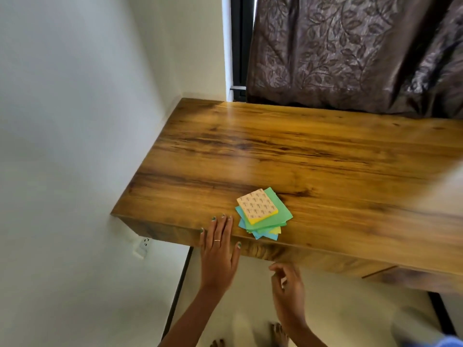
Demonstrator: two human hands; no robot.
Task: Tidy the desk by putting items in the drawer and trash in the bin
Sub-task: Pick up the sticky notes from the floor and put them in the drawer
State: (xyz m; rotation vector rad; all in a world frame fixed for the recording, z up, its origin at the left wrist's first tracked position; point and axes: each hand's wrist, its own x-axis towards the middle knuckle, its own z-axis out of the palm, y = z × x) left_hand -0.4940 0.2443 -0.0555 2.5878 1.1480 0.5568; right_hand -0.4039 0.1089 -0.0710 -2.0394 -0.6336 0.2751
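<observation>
A small stack of coloured sticky-note pads (263, 214), green, blue and yellow with a patterned pad on top, lies near the front left of the wooden desk (313, 156). My left hand (218, 251) lies flat with straight fingers over the desk's front edge, just left of the pads and not touching them. My right hand (288, 289) hangs below the desk's front edge with loosely curled fingers and holds nothing. A drawer front (413, 279) shows under the desk at the right, slightly out from the desk's face.
A white wall (75, 146) closes off the desk's left side, with a wall socket (144, 246) under the desk corner. A brown patterned curtain (350, 51) hangs behind the desk. Pale floor and my bare feet (278, 334) show below.
</observation>
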